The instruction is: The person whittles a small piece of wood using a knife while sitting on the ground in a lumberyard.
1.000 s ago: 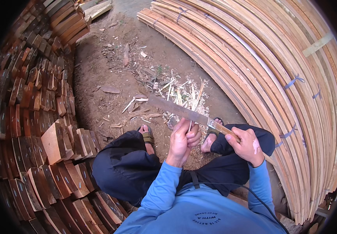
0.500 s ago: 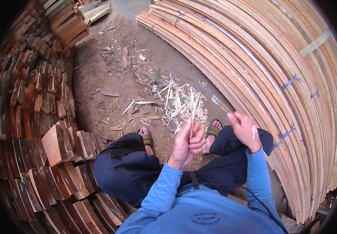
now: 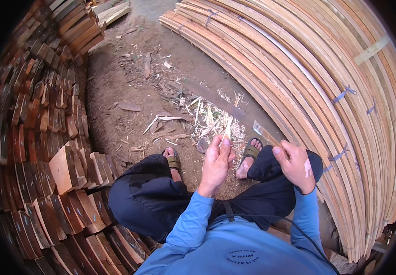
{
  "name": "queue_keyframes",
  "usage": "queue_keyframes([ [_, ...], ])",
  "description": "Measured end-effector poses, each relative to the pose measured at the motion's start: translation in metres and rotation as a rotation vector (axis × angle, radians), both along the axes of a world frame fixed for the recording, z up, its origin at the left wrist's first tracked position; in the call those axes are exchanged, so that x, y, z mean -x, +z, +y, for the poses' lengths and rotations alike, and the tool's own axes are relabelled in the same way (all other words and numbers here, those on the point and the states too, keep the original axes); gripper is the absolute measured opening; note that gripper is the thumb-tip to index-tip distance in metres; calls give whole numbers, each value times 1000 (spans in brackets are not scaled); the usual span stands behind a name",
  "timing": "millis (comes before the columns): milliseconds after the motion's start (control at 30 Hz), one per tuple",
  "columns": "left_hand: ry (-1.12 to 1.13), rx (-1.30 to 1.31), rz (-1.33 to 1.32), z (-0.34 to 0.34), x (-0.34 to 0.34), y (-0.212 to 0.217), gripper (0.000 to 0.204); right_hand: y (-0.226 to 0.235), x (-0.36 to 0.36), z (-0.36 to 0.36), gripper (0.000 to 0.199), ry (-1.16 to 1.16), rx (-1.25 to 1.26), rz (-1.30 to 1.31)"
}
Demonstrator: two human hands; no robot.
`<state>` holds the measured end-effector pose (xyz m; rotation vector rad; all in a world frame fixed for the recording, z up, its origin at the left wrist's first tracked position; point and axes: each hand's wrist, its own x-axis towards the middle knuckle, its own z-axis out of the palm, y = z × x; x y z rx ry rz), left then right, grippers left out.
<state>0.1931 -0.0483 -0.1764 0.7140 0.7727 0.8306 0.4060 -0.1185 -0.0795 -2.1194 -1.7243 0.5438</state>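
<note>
Between the thumb and fingers of my left hand (image 3: 216,167) is a thin, pale wooden stick (image 3: 228,128), its tip pointing away from me. My right hand (image 3: 295,166) is wrapped round the wooden handle (image 3: 269,137) of a long knife, which has a bright metal collar at its front. The knife's dark blade (image 3: 223,103) stretches to the far left and partly blends with the soil. Beyond my left hand, a heap of pale wood shavings (image 3: 207,120) lies on the ground between and ahead of my feet. Stick and knife are apart.
Stacked reddish-brown wood blocks (image 3: 46,151) rise along my left. Long pale wooden strips (image 3: 271,78), bundled with ties, curve along my right, close to the right hand. Bark and wood scraps (image 3: 166,117) litter the dirt floor (image 3: 111,87). A black cable (image 3: 306,233) hangs beside my right forearm.
My right hand has shifted right and slightly nearer with the knife. My left hand has turned and moved a little left, and less of the stick shows above its fingers.
</note>
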Motion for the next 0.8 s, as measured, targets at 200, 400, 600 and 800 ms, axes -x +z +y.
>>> queue_keyframes([
  [200, 106, -307, 417, 1, 2, -9, 28, -5, 13, -7, 42, 68, 54, -92],
  [400, 135, -440, 684, -2, 0, -4, 24, -15, 22, -11, 43, 50, 61, -212],
  [600, 199, -621, 807, 0, 2, -20, 22, -32, 25, 4, 47, 35, 11, -260],
  [800, -36, -510, 714, -15, -3, 19, 20, -63, 1, 31, 51, -254, -17, -300],
])
